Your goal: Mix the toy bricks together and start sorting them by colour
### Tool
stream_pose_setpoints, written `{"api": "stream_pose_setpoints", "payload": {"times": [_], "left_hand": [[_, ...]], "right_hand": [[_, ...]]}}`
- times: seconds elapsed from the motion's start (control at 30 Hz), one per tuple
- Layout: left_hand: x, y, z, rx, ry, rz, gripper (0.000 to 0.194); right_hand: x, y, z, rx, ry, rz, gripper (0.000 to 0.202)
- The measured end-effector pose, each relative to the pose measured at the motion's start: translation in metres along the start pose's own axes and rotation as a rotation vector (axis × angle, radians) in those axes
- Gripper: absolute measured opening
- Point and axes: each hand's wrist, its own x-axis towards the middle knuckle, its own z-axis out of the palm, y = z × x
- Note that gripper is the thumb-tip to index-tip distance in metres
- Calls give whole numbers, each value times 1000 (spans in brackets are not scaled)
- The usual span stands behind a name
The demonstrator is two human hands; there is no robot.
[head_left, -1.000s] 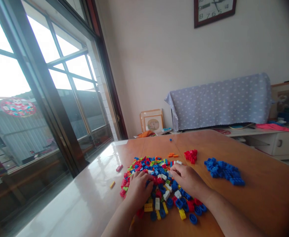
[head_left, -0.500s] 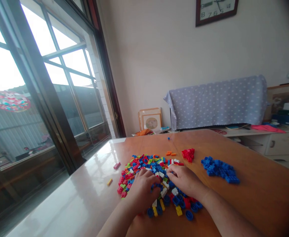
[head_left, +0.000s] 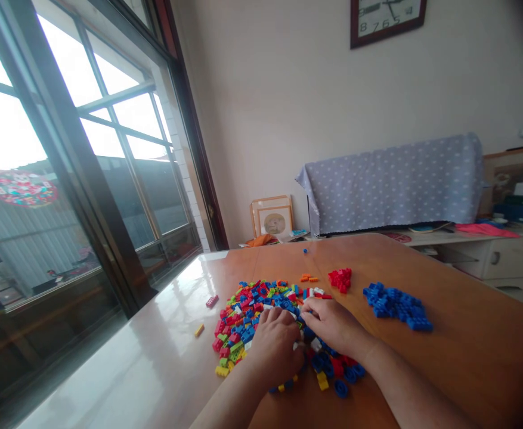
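A large heap of mixed plastic building bricks (head_left: 243,316) in red, blue, green, yellow, white and orange lies on the table in front of me. My left hand (head_left: 277,342) rests palm down over the middle of the heap, fingers bent but apart from the thumb, covering the bricks beneath. Close to its right, my right hand (head_left: 333,322) touches the heap's right side with its fingers curled together; whatever is in them is hidden. Blue round pieces (head_left: 340,388) and a yellow brick (head_left: 322,381) lie at the near edge, below my right hand.
To the right lie a blue brick pile (head_left: 398,307) and a smaller red one (head_left: 340,280). Orange bricks (head_left: 308,278) sit behind the heap. A pink brick (head_left: 212,301) and a yellow brick (head_left: 199,330) lie left on the wooden table (head_left: 154,369).
My left hand has shifted right across the heap, nearer my right hand, uncovering green and yellow bricks on the left. My right hand has hardly moved.
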Motion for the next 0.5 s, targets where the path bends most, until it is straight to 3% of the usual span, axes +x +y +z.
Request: {"api": "stream_pose_setpoints", "payload": {"times": [0.27, 0.5], "left_hand": [[1, -4, 1, -190, 91, -25, 8], [4, -22, 3, -677, 187, -154, 20]], "right_hand": [[-2, -3, -3, 12, -37, 12, 19], [-2, -4, -5, -12, -89, 30, 17]]}}
